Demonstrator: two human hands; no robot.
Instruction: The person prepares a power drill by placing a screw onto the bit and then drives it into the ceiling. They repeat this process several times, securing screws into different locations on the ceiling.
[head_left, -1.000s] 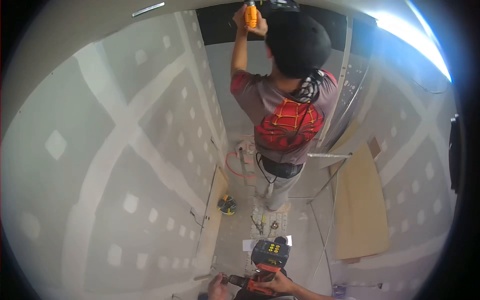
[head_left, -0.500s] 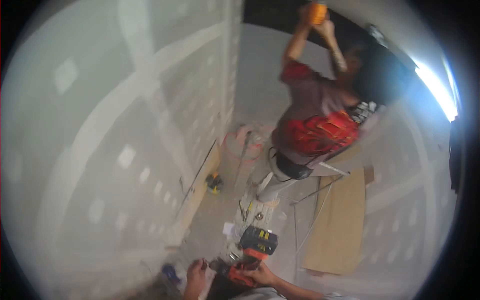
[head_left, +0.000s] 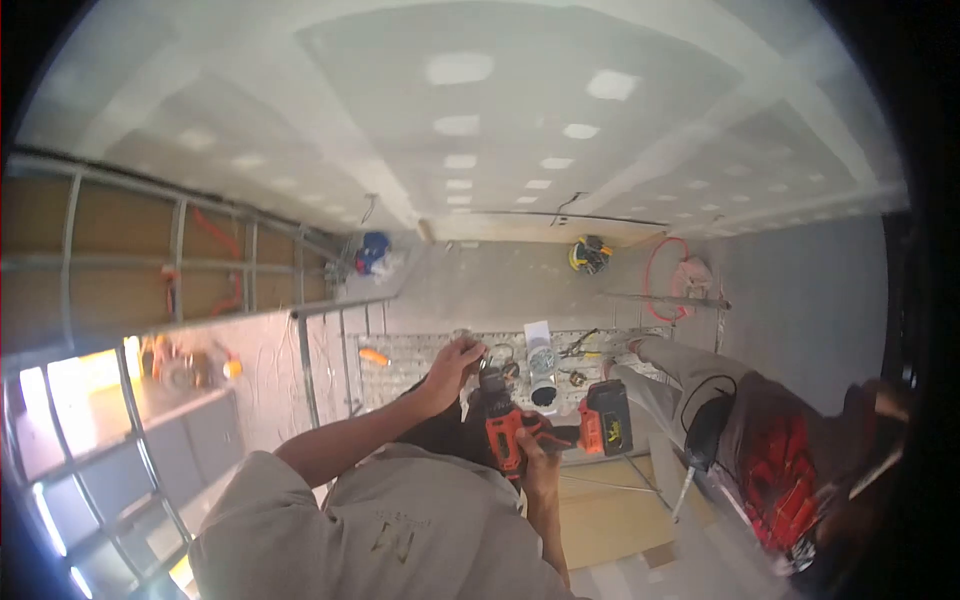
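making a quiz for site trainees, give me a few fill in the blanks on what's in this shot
1. The right hand grips a drill whose body is ____.
2. The left hand is at the drill's ____ end.
3. The co-worker nearby wears a ____ shirt.
4. The wall behind is patched in ____ squares.

Missing words: orange; chuck; red; white

Right hand (head_left: 538, 462) gripping an orange drill (head_left: 520, 432), left hand (head_left: 455, 362) at its chuck, perforated platform (head_left: 420, 355) beneath, co-worker's red shirt (head_left: 790, 470) beside
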